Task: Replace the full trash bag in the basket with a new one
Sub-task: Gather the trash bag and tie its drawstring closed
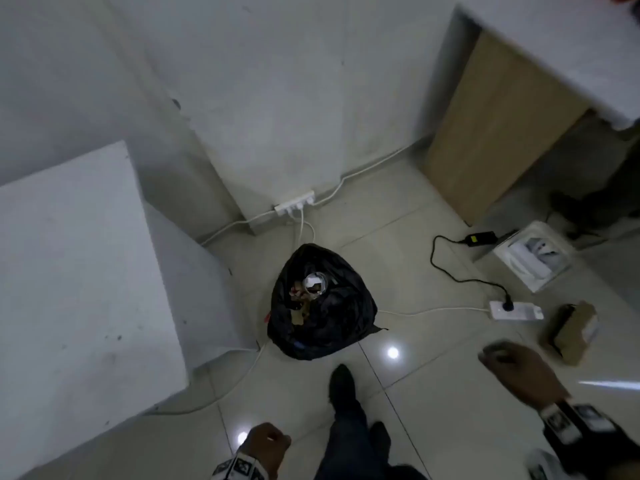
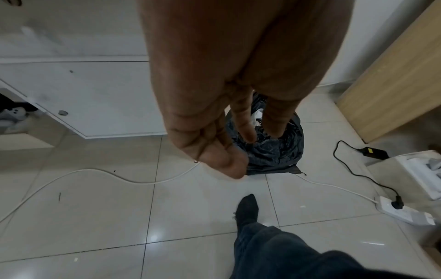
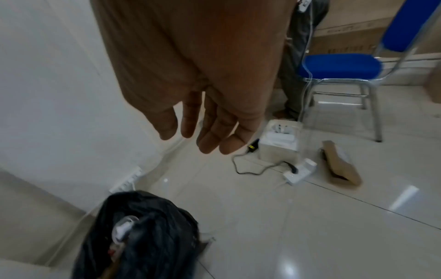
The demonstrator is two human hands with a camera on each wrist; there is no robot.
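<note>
A full black trash bag (image 1: 320, 303) covers the basket on the tiled floor, its mouth gaping with scraps and a shiny cup on top; the basket itself is hidden under the plastic. The bag also shows in the left wrist view (image 2: 274, 149) and the right wrist view (image 3: 145, 236). My left hand (image 1: 268, 443) hangs low near my leg with fingers loosely curled (image 2: 214, 149), holding nothing. My right hand (image 1: 516, 368) is raised to the right of the bag, its fingers relaxed and spread (image 3: 203, 132), empty. Both hands are well apart from the bag.
A white table (image 1: 76, 265) stands at the left, a wooden-sided desk (image 1: 498, 133) at the back right. White power strips (image 1: 294, 204) (image 1: 516, 310), a black adapter (image 1: 481, 239) and cables lie on the floor. A white box (image 1: 533, 258), a brown package (image 1: 571, 330) and a blue chair (image 3: 341, 66) stand right.
</note>
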